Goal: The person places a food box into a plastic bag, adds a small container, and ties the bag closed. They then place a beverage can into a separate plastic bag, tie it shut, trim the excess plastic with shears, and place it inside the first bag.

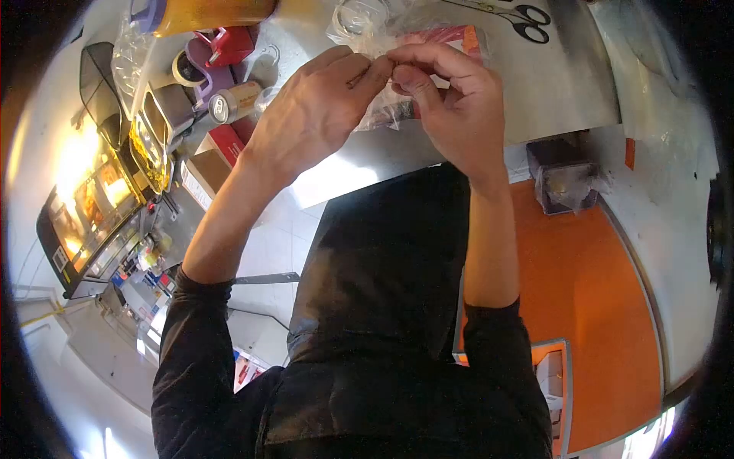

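My left hand and my right hand meet over the metal table, their fingertips nearly touching. Fingers of both are closed in a pinch on what looks like the edge of a crumpled clear plastic bag; the exact grip is partly hidden. Under and behind the right hand lies a flat package with red and pink print, partly covered by the fingers. More clear plastic, with a round rim in it, lies beyond the hands.
Black-handled scissors lie at the far right of the metal table. On the left are a can, a tape roll, a red object and a large yellow container. A plastic-wrapped dark box stands below right.
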Demonstrator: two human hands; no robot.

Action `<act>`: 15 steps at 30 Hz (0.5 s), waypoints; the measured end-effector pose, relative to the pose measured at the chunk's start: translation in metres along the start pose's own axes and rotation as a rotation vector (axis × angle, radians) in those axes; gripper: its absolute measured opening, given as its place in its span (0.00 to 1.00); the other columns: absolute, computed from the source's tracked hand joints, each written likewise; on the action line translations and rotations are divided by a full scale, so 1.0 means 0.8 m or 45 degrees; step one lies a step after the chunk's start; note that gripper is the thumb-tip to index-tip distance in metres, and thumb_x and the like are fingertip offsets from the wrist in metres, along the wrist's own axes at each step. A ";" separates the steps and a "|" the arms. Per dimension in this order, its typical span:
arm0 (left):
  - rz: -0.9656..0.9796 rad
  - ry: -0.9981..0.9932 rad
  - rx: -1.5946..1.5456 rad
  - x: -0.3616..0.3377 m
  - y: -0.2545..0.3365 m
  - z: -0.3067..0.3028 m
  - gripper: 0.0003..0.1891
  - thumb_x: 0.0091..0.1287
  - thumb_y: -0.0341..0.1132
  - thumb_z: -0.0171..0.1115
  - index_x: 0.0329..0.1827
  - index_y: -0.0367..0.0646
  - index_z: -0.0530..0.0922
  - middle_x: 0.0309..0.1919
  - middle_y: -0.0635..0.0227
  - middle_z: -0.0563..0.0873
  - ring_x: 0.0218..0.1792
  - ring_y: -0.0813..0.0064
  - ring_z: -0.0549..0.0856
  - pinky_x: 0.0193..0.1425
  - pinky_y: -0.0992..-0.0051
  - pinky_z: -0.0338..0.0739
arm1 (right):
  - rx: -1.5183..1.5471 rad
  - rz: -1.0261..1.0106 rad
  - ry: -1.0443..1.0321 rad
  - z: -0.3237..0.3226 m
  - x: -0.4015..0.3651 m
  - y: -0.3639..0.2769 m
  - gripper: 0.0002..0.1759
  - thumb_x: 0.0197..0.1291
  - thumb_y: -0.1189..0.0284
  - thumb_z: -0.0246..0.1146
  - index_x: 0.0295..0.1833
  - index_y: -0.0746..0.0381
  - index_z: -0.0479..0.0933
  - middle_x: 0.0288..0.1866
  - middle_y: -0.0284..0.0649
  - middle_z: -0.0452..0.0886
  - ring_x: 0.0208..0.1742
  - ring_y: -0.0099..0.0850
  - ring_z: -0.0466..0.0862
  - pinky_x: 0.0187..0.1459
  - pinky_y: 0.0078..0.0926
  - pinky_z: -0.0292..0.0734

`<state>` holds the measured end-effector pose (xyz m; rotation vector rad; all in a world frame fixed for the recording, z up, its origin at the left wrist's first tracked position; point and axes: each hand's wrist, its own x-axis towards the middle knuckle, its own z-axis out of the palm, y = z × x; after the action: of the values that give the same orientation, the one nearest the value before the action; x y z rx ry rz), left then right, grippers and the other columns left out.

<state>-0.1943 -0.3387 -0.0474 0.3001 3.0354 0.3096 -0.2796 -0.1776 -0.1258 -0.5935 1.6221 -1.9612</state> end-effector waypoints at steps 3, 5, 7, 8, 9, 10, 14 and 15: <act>0.015 0.073 -0.083 0.001 -0.005 0.003 0.18 0.63 0.26 0.66 0.57 0.33 0.81 0.36 0.59 0.84 0.39 0.61 0.86 0.43 0.66 0.84 | 0.054 0.121 -0.146 -0.016 0.009 -0.005 0.06 0.68 0.79 0.67 0.48 0.68 0.84 0.42 0.41 0.89 0.44 0.23 0.89 0.46 0.21 0.86; -0.039 0.124 -0.160 0.001 -0.002 0.003 0.15 0.65 0.26 0.67 0.55 0.35 0.82 0.34 0.59 0.85 0.35 0.60 0.86 0.39 0.66 0.84 | 0.062 0.167 -0.251 -0.024 0.016 -0.008 0.05 0.69 0.79 0.67 0.47 0.68 0.83 0.40 0.38 0.88 0.43 0.21 0.87 0.45 0.19 0.86; -0.127 0.236 -0.287 -0.001 -0.003 0.014 0.13 0.66 0.25 0.67 0.53 0.37 0.83 0.31 0.58 0.86 0.32 0.59 0.87 0.36 0.65 0.82 | 0.033 0.144 -0.354 -0.031 0.022 -0.009 0.03 0.72 0.80 0.66 0.46 0.69 0.81 0.40 0.34 0.86 0.39 0.18 0.84 0.43 0.17 0.85; -0.170 0.292 -0.352 0.000 -0.004 0.017 0.12 0.67 0.25 0.68 0.53 0.38 0.84 0.29 0.58 0.86 0.30 0.58 0.87 0.34 0.65 0.82 | 0.029 0.218 -0.428 -0.037 0.026 -0.013 0.03 0.72 0.79 0.65 0.45 0.69 0.80 0.38 0.33 0.85 0.38 0.18 0.82 0.41 0.18 0.83; -0.200 0.258 -0.388 0.002 -0.002 0.014 0.12 0.66 0.24 0.68 0.52 0.37 0.85 0.32 0.56 0.88 0.32 0.59 0.89 0.35 0.66 0.83 | 0.026 0.292 -0.501 -0.043 0.032 -0.018 0.03 0.73 0.79 0.64 0.44 0.68 0.80 0.37 0.31 0.83 0.37 0.17 0.80 0.39 0.18 0.82; -0.232 0.222 -0.424 0.002 0.002 0.008 0.12 0.66 0.23 0.69 0.52 0.36 0.85 0.35 0.54 0.89 0.34 0.59 0.90 0.36 0.67 0.84 | 0.024 0.368 -0.575 -0.046 0.034 -0.020 0.03 0.73 0.79 0.63 0.43 0.68 0.79 0.36 0.30 0.81 0.35 0.17 0.78 0.37 0.18 0.80; -0.179 0.153 -0.525 0.005 -0.005 0.006 0.11 0.66 0.22 0.69 0.50 0.35 0.86 0.38 0.54 0.91 0.36 0.60 0.92 0.38 0.67 0.85 | -0.272 0.157 -0.621 -0.047 0.041 -0.018 0.05 0.75 0.81 0.58 0.41 0.66 0.74 0.34 0.30 0.76 0.35 0.19 0.75 0.34 0.20 0.77; -0.157 0.159 -0.543 0.006 -0.008 0.006 0.11 0.66 0.22 0.69 0.50 0.36 0.87 0.38 0.54 0.91 0.35 0.60 0.92 0.39 0.67 0.85 | -0.456 0.041 -0.605 -0.047 0.041 -0.023 0.05 0.75 0.81 0.57 0.41 0.66 0.73 0.34 0.31 0.76 0.35 0.19 0.75 0.35 0.21 0.78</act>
<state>-0.2001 -0.3428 -0.0534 0.0646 2.9807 0.9759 -0.3307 -0.1680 -0.1144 -1.0698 1.6559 -1.3678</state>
